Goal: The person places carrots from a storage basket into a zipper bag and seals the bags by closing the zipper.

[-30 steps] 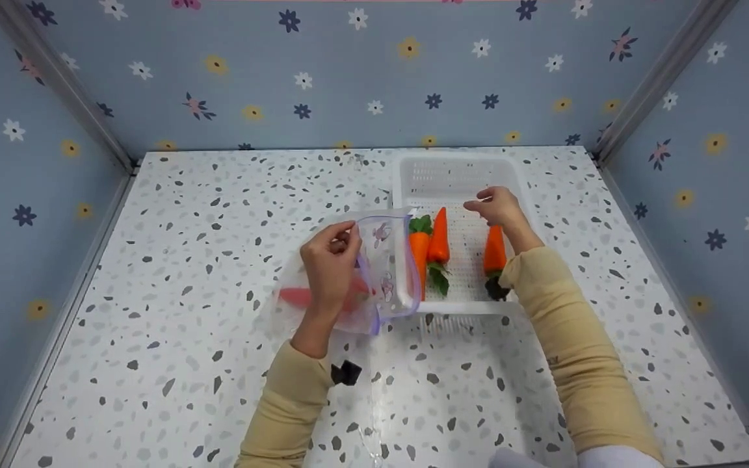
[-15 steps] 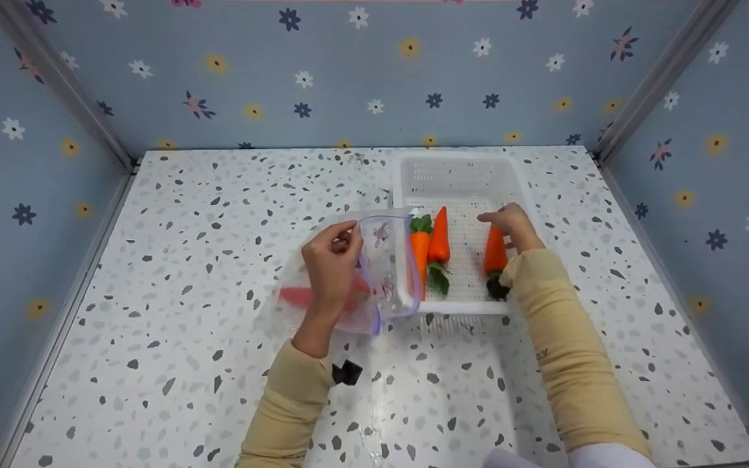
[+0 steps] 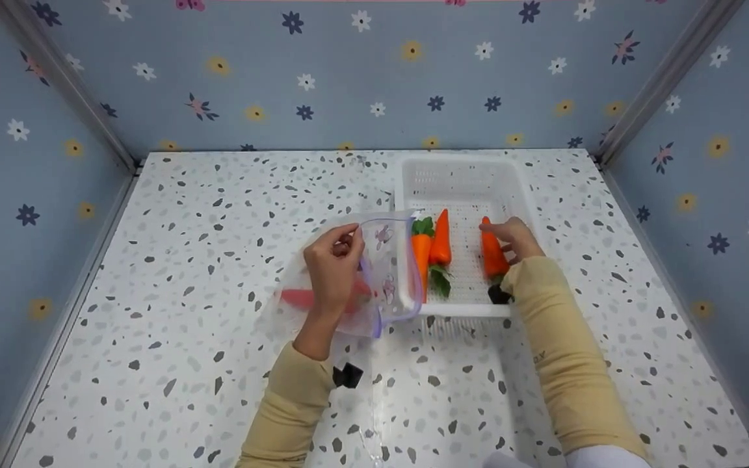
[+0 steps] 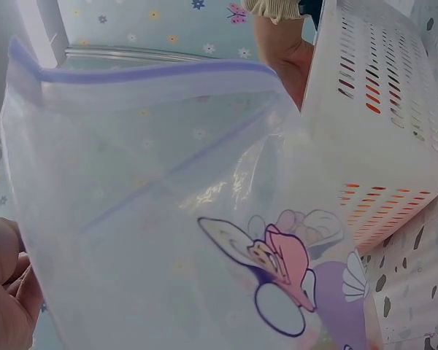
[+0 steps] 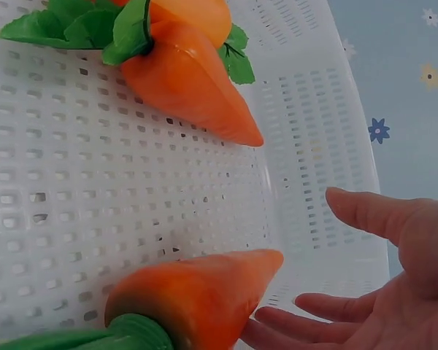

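My left hand (image 3: 335, 263) pinches the edge of a clear zip bag (image 4: 153, 219) with a purple seal and cartoon print. The bag's mouth overlaps the left rim of a white plastic basket (image 3: 465, 310). Through the bag shows a reddish carrot (image 3: 296, 298). Inside the basket, two carrots (image 3: 441, 240) with green leaves lie at the left. Another carrot (image 5: 197, 295) is at the right, beside my right hand (image 3: 519, 238). In the right wrist view, that hand's thumb and fingers are extended and spread, fingertips at the carrot's side, thumb apart from it.
A speckled white table (image 3: 173, 260) bears the basket and bag. Blue flowered panels (image 3: 348, 78) enclose it at the back and both sides. Black pieces (image 3: 348, 375) are at the left wrist; the basket walls (image 5: 314, 153) are slotted.
My right hand has come down and to the right, beside the right carrot. That carrot's tip has shifted slightly left. The left hand and bag have stayed in place.
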`<state>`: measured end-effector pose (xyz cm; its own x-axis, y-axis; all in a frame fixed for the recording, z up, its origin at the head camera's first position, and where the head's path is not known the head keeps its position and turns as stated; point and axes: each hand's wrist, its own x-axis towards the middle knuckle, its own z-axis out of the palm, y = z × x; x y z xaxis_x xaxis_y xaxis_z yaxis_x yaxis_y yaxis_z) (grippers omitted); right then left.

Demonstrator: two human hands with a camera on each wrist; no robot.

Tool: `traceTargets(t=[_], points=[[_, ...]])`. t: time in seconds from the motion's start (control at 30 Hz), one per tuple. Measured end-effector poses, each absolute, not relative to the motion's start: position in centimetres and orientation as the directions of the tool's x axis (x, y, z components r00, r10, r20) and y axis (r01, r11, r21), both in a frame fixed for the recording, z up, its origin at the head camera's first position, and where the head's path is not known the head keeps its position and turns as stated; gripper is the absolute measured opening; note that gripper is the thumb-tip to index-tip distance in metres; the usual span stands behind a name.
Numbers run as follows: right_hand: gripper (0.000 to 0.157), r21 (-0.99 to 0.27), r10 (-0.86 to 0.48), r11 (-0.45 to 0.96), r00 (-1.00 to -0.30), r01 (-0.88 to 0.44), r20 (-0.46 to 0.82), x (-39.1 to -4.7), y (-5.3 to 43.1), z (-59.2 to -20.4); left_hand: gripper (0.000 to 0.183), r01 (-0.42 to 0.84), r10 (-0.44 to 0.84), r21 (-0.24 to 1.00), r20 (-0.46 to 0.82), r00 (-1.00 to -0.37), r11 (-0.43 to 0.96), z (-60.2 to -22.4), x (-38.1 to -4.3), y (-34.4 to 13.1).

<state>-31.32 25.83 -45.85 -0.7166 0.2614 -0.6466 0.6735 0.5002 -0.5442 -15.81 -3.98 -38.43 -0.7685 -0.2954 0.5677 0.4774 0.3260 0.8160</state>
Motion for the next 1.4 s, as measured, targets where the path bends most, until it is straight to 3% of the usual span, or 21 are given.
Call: traceTargets(t=[0.3,0.57,0.9,1.1,1.4], points=[[0.074,-0.508,0.186,0.614,-0.736,0.604,-0.650,-30.8,25.7,-46.2,0.008,0.484,-0.297,0.807,0.579,-0.759,0.338,-38.4,-15.9,-4.1],[0.059,-0.464,0.164,0.686,-0.741,0.560,-0.651,-31.0,26.0,-46.7,0.007,0.493,-0.298,0.800,0.589,-0.751,0.341,-38.4,-15.9,-4.1],[0.046,-0.405,0.135,0.740,-0.709,0.537,-0.692,-30.9,26.0,-47.0,0.008,0.487,-0.302,0.807,0.581,-0.756,0.333,-38.5,-15.8,-4.1],[0.038,-0.438,0.130,0.731,-0.738,0.522,-0.663,-30.7,25.8,-46.6,0.010,0.515,-0.290,0.798,0.596,-0.748,0.313,-41.3,-17.4,-4.5],[0.056,-0.548,0.152,0.628,-0.777,0.553,-0.611,-30.5,25.2,-45.3,0.010,0.521,-0.288,0.795,0.601,-0.746,0.310,-41.8,-17.7,-4.6]])
